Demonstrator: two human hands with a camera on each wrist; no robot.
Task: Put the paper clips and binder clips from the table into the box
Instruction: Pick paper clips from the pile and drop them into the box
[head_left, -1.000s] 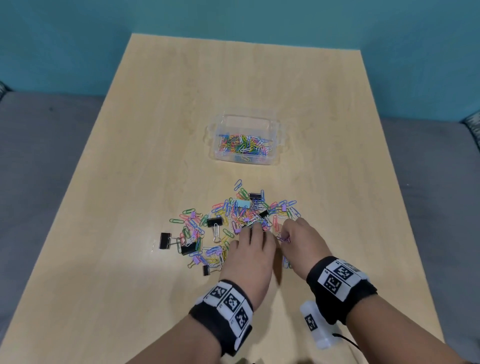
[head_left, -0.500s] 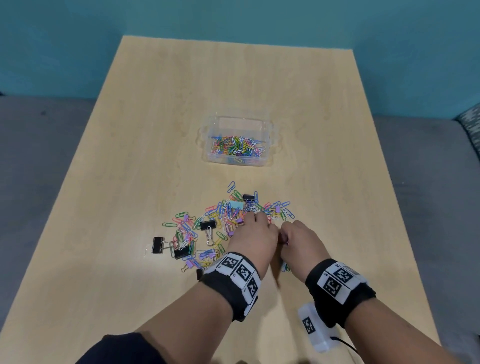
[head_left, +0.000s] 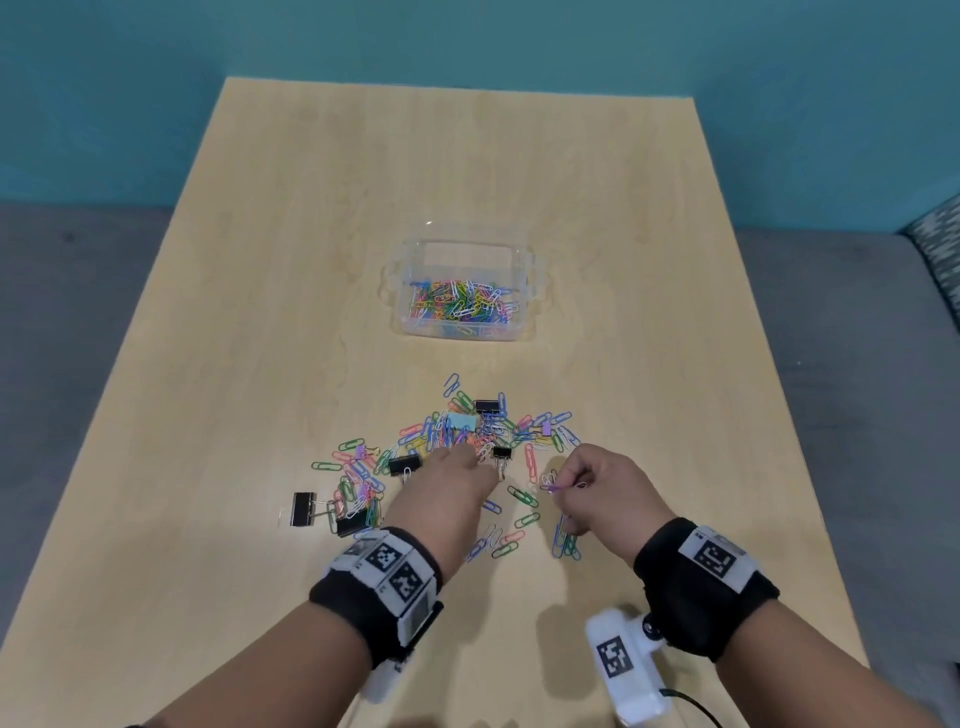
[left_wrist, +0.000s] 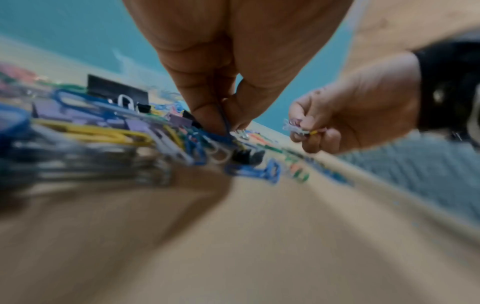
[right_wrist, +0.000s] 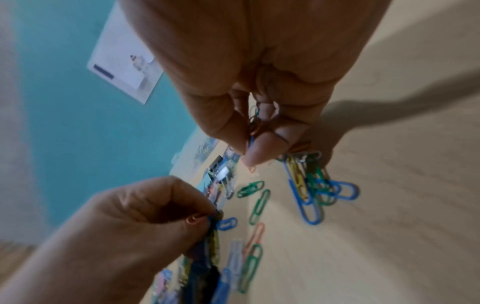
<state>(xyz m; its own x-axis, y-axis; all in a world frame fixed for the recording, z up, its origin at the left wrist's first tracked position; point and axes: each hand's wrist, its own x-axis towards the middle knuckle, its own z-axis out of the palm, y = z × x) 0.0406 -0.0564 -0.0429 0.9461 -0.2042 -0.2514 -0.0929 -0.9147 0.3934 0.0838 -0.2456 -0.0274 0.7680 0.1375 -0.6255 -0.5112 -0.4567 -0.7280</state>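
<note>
A clear plastic box (head_left: 523, 326) at the table's middle holds many coloured paper clips. A pile of paper clips (head_left: 447, 441) and black binder clips (head_left: 304, 509) lies nearer me. My left hand (head_left: 480, 464) reaches into the pile, where thumb and finger pinch blue paper clips (left_wrist: 224, 131). My right hand (head_left: 563, 486) hovers to the right of the pile and pinches a few paper clips (head_left: 549, 486), also seen as paper clips (right_wrist: 255, 127) between its fingertips. More loose paper clips (right_wrist: 311, 191) lie under it.
The wooden table (head_left: 260, 260) has bare surface to the left, right and behind the box. Grey seating (head_left: 857, 338) flanks it and a teal wall (head_left: 467, 36) stands behind. A pale blue binder clip (head_left: 461, 420) and a purple binder clip (head_left: 546, 428) sit in the pile.
The two hands have drawn apart. My right hand has moved right with a few clips pinched. My left hand has stayed in the pile, gripping clips.
</note>
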